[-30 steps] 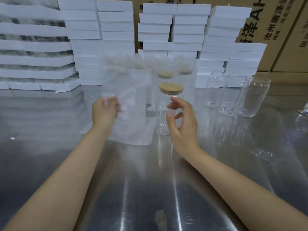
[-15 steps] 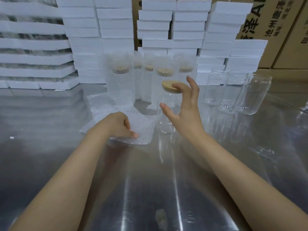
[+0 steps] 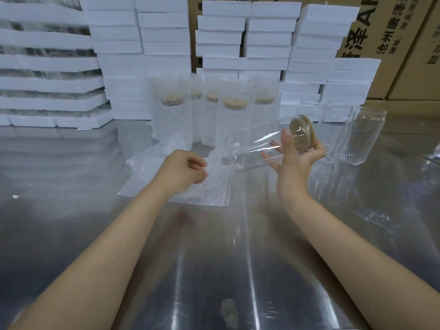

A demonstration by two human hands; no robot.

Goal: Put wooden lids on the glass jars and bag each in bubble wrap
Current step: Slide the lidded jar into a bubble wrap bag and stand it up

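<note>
Clear glass jar [image 3: 257, 148] with a round wooden lid [image 3: 302, 133] pushed into its mouth is hanging over the shiny steel table [image 3: 71, 177], tipped nearly on its side, lid end pointing right. The right hand [image 3: 297, 160] is gripping it around the neck, thumb in front and fingers showing through the glass.

The left hand [image 3: 183, 167] is resting on a pile of flat bubble wrap bags [image 3: 214, 189], fingers curled down onto the top one. Honestly can't tell if they're pinching it or just touching.

As for writing, the brown cardboard boxes [image 3: 392, 32] at the back are showing black Chinese print. I'm making out 沧州 and 地址 plus a big "A", and the rest is getting cut off. The empty glass jars [image 3: 357, 136] on the right have faint print near the rim, too small to read.

Behind the hands, a row of bubble-wrapped jars [image 3: 171, 120] is standing upright, pale lids showing through the bumpy film. White foam slabs [image 3: 269, 32] are sitting in tall blocky stacks behind them.
</note>
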